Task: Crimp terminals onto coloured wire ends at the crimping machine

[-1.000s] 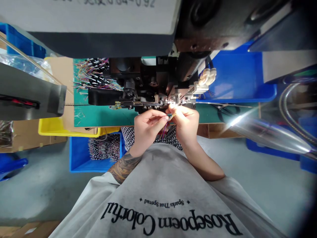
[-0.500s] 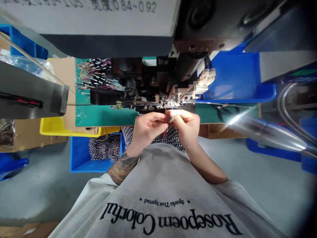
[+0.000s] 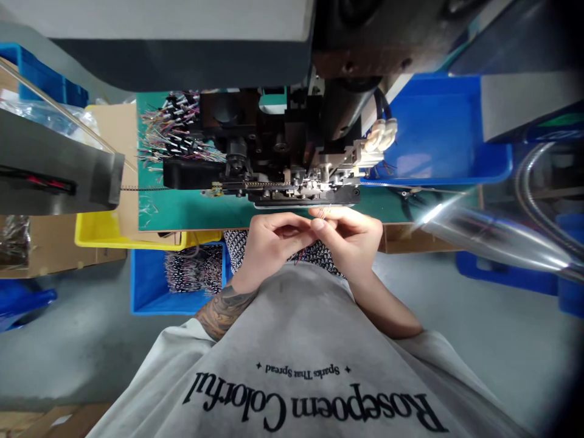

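Observation:
My left hand (image 3: 276,243) and my right hand (image 3: 351,237) meet just in front of a black crimping machine (image 3: 303,196). Between them is a small bundle of thin coloured wires (image 3: 325,213). Its upper ends fan out above my right thumb, and darker strands hang below the left fingers. Both hands are closed in a pinch on the bundle, fingertips nearly touching. A strip of small metal terminals (image 3: 260,184) runs along the machine from the left. The fingers hide the middle of the wires.
Wire bundles (image 3: 176,131) lie on the green mat (image 3: 196,210) at left. More bundles fill a blue bin (image 3: 146,283) below. A blue tray (image 3: 438,146) stands at right, near black-handled pliers (image 3: 406,201). A shiny metal lamp (image 3: 483,234) reaches in from the right.
My right hand has moved slightly right and toward me, drawing the wire ends back from the machine's front. The wire ends now fan out above the fingers. The camera view has shifted a little.

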Demonstrator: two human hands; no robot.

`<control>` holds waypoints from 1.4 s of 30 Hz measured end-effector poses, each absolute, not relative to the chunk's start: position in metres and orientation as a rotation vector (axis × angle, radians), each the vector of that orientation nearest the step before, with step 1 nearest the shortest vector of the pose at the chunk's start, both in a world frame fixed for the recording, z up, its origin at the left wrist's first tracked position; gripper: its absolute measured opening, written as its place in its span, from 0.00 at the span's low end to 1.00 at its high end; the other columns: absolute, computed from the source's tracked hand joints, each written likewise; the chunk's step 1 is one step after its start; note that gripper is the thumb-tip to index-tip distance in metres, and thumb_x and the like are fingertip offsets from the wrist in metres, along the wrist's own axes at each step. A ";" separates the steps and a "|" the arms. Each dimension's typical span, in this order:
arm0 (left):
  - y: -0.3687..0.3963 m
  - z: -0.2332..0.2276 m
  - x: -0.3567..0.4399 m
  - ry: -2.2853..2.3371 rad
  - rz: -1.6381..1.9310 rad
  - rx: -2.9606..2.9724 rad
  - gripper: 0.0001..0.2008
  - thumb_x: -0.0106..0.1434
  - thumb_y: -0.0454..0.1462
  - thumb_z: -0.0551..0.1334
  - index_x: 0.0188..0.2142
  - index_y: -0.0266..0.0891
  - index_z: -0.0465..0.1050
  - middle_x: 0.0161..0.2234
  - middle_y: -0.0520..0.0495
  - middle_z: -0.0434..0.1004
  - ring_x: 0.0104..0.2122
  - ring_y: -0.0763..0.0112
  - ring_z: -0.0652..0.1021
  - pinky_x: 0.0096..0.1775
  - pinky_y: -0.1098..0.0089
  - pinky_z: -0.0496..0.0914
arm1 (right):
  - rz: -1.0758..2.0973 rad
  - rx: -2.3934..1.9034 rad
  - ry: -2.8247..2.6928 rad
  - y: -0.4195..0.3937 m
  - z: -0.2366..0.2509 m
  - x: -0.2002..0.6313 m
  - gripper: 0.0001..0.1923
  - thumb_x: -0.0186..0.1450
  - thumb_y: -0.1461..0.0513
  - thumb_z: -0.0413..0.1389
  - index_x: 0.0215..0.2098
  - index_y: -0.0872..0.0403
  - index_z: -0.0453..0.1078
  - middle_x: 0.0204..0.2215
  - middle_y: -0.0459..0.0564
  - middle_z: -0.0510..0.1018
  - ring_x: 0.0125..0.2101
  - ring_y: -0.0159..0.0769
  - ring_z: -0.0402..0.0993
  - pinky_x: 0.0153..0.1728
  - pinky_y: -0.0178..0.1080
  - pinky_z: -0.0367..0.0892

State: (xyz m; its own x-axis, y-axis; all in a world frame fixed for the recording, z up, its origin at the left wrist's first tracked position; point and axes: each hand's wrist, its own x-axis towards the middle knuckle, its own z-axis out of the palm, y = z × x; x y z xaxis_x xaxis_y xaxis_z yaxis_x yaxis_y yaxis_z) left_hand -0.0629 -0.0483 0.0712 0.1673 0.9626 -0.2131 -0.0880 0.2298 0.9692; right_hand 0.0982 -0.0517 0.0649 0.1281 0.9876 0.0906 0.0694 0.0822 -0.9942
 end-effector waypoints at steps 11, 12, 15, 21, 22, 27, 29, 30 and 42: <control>-0.057 0.085 -0.060 1.103 0.971 0.926 0.10 0.60 0.44 0.80 0.36 0.43 0.86 0.32 0.48 0.88 0.30 0.62 0.88 0.35 0.64 0.88 | 1.037 -1.266 -1.192 -0.055 0.076 0.101 0.08 0.67 0.53 0.68 0.38 0.47 0.86 0.27 0.45 0.84 0.26 0.33 0.78 0.33 0.41 0.81; -0.057 0.085 -0.060 1.101 0.961 0.919 0.10 0.60 0.44 0.79 0.36 0.43 0.86 0.32 0.48 0.88 0.30 0.62 0.88 0.34 0.63 0.88 | 1.054 -1.273 -1.184 -0.055 0.076 0.101 0.09 0.67 0.52 0.68 0.38 0.47 0.86 0.28 0.45 0.85 0.26 0.33 0.78 0.33 0.41 0.81; -0.059 0.086 -0.059 1.094 0.941 0.902 0.10 0.61 0.44 0.79 0.36 0.43 0.86 0.33 0.48 0.88 0.30 0.61 0.88 0.33 0.63 0.88 | 1.084 -1.275 -1.160 -0.054 0.077 0.102 0.10 0.67 0.51 0.68 0.36 0.48 0.86 0.31 0.47 0.87 0.31 0.35 0.82 0.34 0.41 0.81; -0.060 0.093 -0.057 1.084 0.948 0.871 0.10 0.61 0.43 0.79 0.35 0.41 0.85 0.31 0.48 0.88 0.30 0.60 0.89 0.30 0.65 0.88 | 1.167 -1.238 -1.111 -0.051 0.077 0.102 0.13 0.66 0.50 0.69 0.29 0.48 0.83 0.27 0.46 0.84 0.28 0.34 0.80 0.29 0.38 0.76; -0.061 0.094 -0.057 1.078 0.950 0.869 0.09 0.61 0.42 0.79 0.35 0.41 0.85 0.31 0.48 0.88 0.29 0.60 0.89 0.29 0.65 0.87 | 1.177 -1.239 -1.108 -0.050 0.077 0.102 0.14 0.66 0.50 0.69 0.28 0.48 0.83 0.26 0.46 0.83 0.28 0.34 0.79 0.28 0.38 0.75; -0.062 0.092 -0.058 1.081 0.929 0.890 0.09 0.63 0.42 0.78 0.36 0.40 0.84 0.32 0.47 0.88 0.30 0.60 0.89 0.29 0.67 0.87 | 1.229 -1.252 -1.086 -0.050 0.075 0.102 0.16 0.65 0.48 0.69 0.28 0.49 0.83 0.27 0.47 0.83 0.27 0.34 0.78 0.26 0.37 0.74; -0.063 0.091 -0.058 1.082 0.923 0.900 0.09 0.63 0.43 0.78 0.36 0.41 0.84 0.32 0.47 0.88 0.30 0.59 0.89 0.29 0.66 0.87 | 1.238 -1.252 -1.082 -0.050 0.075 0.102 0.16 0.65 0.48 0.69 0.28 0.49 0.83 0.26 0.47 0.83 0.27 0.34 0.77 0.26 0.37 0.73; -0.063 0.091 -0.058 1.083 0.923 0.902 0.10 0.63 0.43 0.77 0.36 0.41 0.84 0.32 0.47 0.88 0.30 0.59 0.89 0.29 0.66 0.87 | 1.239 -1.253 -1.083 -0.050 0.074 0.101 0.16 0.65 0.48 0.69 0.28 0.49 0.83 0.26 0.47 0.83 0.27 0.34 0.77 0.26 0.37 0.73; -0.056 0.086 -0.070 1.056 1.021 0.852 0.11 0.61 0.44 0.78 0.35 0.42 0.82 0.32 0.48 0.87 0.30 0.62 0.88 0.29 0.67 0.87 | 1.531 -0.905 -1.356 -0.053 0.058 0.110 0.18 0.67 0.51 0.68 0.52 0.48 0.83 0.33 0.45 0.79 0.28 0.28 0.69 0.26 0.33 0.66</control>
State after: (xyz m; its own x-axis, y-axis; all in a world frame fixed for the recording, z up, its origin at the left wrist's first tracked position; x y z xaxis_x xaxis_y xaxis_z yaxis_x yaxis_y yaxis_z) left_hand -0.0699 -0.0557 0.0858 0.1564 0.9481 -0.2767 -0.2450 0.3087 0.9191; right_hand 0.1101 -0.0529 0.0583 -0.3532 0.9351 0.0287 -0.1414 -0.0230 -0.9897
